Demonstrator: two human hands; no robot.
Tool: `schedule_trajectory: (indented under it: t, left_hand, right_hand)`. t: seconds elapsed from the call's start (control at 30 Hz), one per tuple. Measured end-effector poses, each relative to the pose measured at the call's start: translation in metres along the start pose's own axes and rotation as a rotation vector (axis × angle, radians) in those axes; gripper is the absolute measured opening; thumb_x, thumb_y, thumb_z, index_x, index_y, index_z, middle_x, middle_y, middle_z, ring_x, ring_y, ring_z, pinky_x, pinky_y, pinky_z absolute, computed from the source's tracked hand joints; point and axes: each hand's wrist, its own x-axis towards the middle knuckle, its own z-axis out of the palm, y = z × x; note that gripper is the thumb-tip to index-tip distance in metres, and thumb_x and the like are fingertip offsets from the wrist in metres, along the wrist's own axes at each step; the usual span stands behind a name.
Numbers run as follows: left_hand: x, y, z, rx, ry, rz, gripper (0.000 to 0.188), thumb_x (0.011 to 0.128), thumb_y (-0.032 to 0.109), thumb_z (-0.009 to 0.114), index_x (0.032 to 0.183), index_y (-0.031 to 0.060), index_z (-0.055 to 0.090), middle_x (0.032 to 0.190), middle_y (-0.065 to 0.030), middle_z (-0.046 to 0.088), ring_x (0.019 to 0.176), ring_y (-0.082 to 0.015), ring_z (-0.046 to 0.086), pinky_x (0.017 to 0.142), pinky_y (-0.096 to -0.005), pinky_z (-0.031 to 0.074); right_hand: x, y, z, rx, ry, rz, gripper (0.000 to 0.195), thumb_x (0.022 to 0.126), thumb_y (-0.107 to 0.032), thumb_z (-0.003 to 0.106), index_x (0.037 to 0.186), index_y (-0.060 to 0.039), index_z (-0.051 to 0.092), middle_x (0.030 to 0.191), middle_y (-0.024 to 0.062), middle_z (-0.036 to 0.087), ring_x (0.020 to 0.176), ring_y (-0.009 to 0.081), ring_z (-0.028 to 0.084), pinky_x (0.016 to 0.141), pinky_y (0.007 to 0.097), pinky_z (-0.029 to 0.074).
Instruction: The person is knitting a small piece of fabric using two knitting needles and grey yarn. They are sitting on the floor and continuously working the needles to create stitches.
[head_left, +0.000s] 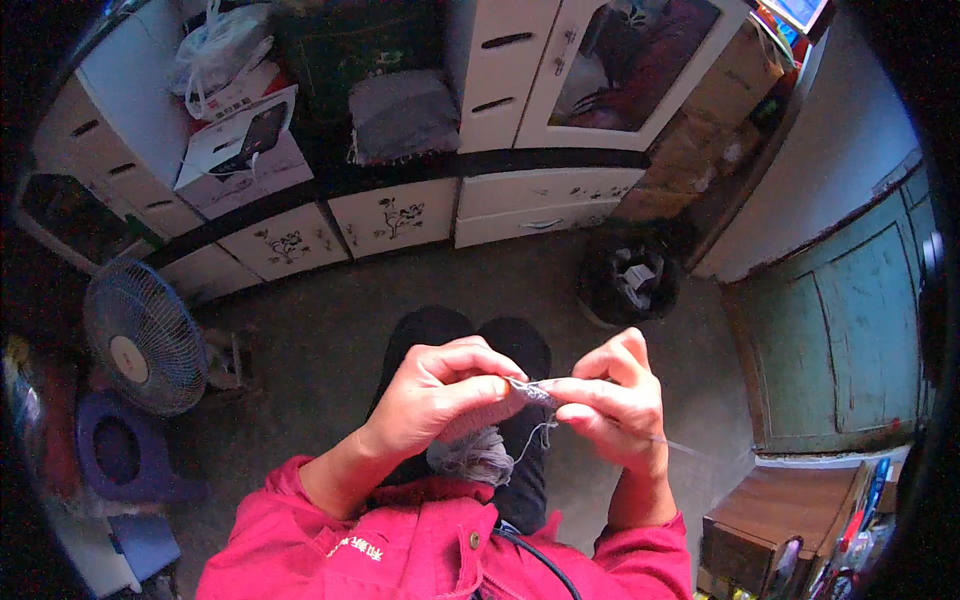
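Above my lap, my left hand (431, 394) pinches the upper edge of a greyish-pink knitted piece (487, 416) between thumb and fingers. My right hand (619, 397) meets it at the same edge, its fingertips closed on a thin knitting needle (679, 447) whose far end sticks out behind the wrist. Stitches show between the two sets of fingertips, but the needle tips there are too small to make out. Below the knitting, a loose bundle of grey yarn (476, 456) rests against my jacket. From it a strand of yarn (529, 442) rises towards my right hand.
Ahead stands a white cabinet (401, 217) with floral doors. A black-lined bin (630, 281) is on the floor at front right. To the left are a fan (146, 337) and a purple plastic seat (127, 450). A brown wooden cabinet (780, 502) stands at right, near a green door (832, 337).
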Motion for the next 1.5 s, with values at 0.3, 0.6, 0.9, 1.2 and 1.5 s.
schedule_trajectory:
  t: [0.3,0.6,0.9,1.2,1.5]
  left_hand:
    - [0.003,-0.003,0.004,-0.165,0.012,-0.139,0.014,0.091,0.011,0.061,0.094,-0.0013,0.067,0.086,-0.0026,0.066,0.077,-0.0062,0.059,0.068,-0.0217,0.049]
    - [0.005,-0.008,0.007,-0.051,0.079,-0.094,0.016,0.089,0.013,0.065,0.094,-0.0019,0.069,0.083,-0.0015,0.067,0.074,-0.0064,0.06,0.065,-0.0202,0.048]
    - [0.001,0.005,-0.002,-0.199,0.001,-0.139,0.01,0.087,0.009,0.064,0.09,0.0003,0.066,0.083,-0.0043,0.066,0.075,-0.0092,0.061,0.067,-0.0232,0.049]
    - [0.003,-0.01,0.007,-0.151,0.101,-0.008,0.009,0.088,0.006,0.063,0.094,-0.0009,0.066,0.085,-0.004,0.066,0.077,-0.0087,0.061,0.069,-0.0228,0.05]
    - [0.002,-0.009,0.006,-0.075,0.045,0.03,0.012,0.088,0.005,0.062,0.096,-0.0011,0.067,0.089,-0.0033,0.066,0.08,-0.0066,0.06,0.069,-0.0214,0.048]
  right_hand:
    - [0.014,-0.018,0.014,-0.304,0.094,-0.059,0.046,0.066,-0.041,0.076,0.099,-0.0113,0.064,0.085,0.002,0.055,0.078,0.0212,0.05,0.073,0.035,0.038]
    - [0.003,-0.013,0.013,-0.314,0.164,-0.099,0.039,0.065,-0.039,0.077,0.093,-0.0138,0.07,0.089,-0.0013,0.058,0.079,0.0182,0.05,0.074,0.0329,0.039]
    - [-0.001,0.003,0.003,0.183,-0.048,0.026,0.026,0.076,-0.022,0.07,0.101,-0.0122,0.07,0.082,0.0015,0.059,0.075,0.0203,0.05,0.073,0.0338,0.038]
    - [0.0,-0.015,0.025,-0.215,0.108,-0.051,0.039,0.071,-0.031,0.076,0.099,-0.0078,0.06,0.085,0.0058,0.056,0.078,0.0244,0.052,0.071,0.0373,0.04]
    - [0.018,-0.007,0.023,-0.056,-0.027,0.096,0.049,0.065,-0.048,0.078,0.086,-0.0085,0.059,0.082,0.008,0.051,0.079,0.0276,0.047,0.073,0.0388,0.038]
